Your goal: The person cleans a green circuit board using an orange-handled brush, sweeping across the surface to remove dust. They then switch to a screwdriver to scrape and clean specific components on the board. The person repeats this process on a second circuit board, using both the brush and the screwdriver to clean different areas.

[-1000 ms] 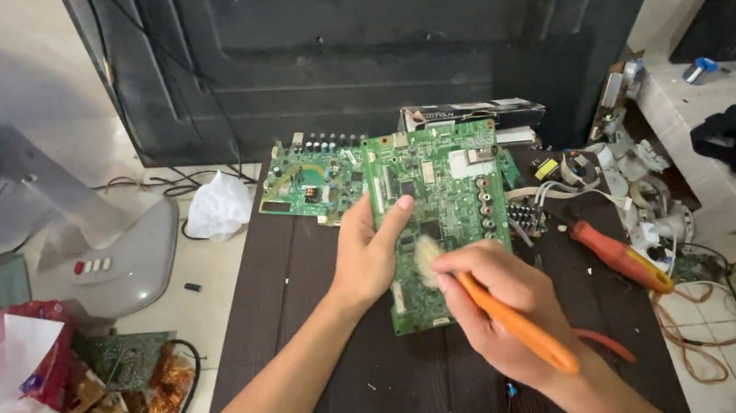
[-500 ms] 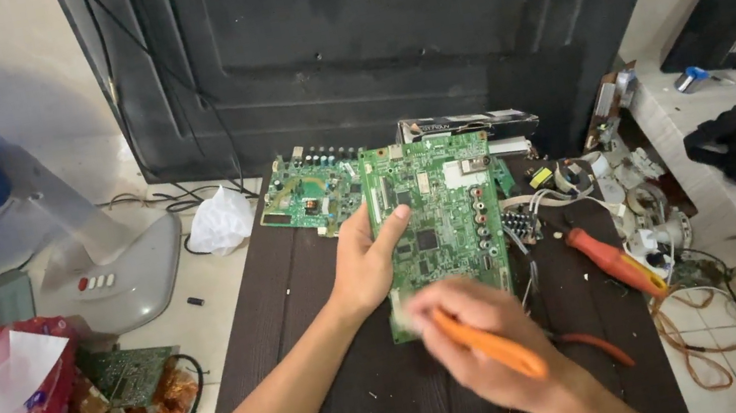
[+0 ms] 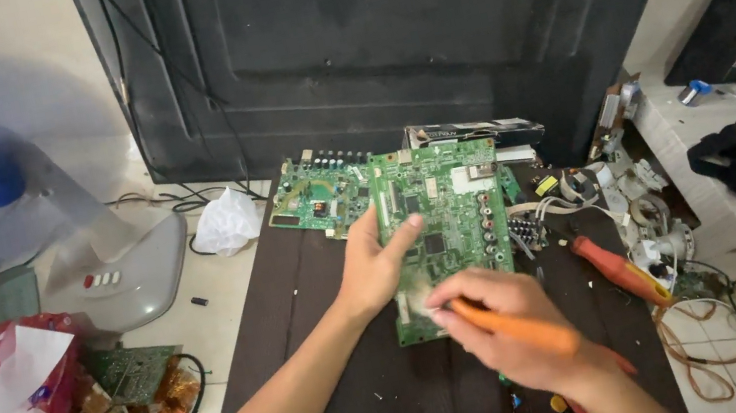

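Observation:
A green circuit board (image 3: 445, 213) lies on a dark brown mat (image 3: 304, 298). My left hand (image 3: 376, 261) grips the board's left edge, thumb laid on top of it. My right hand (image 3: 511, 332) holds an orange-handled tool (image 3: 510, 327) whose tip rests on the board's lower part, partly hidden by my fingers. A second green circuit board (image 3: 317, 193) lies behind and to the left, partly under the first.
A large black television back (image 3: 378, 33) stands behind. A grey fan base (image 3: 112, 272) and crumpled white paper (image 3: 227, 223) are at the left, with a red bag (image 3: 16, 384) and old boards. An orange screwdriver (image 3: 616, 269), cables and small parts lie at the right.
My right hand with the orange tool has slid down and back toward me along the board, now at its lower edge. My left hand keeps its hold on the board's left side.

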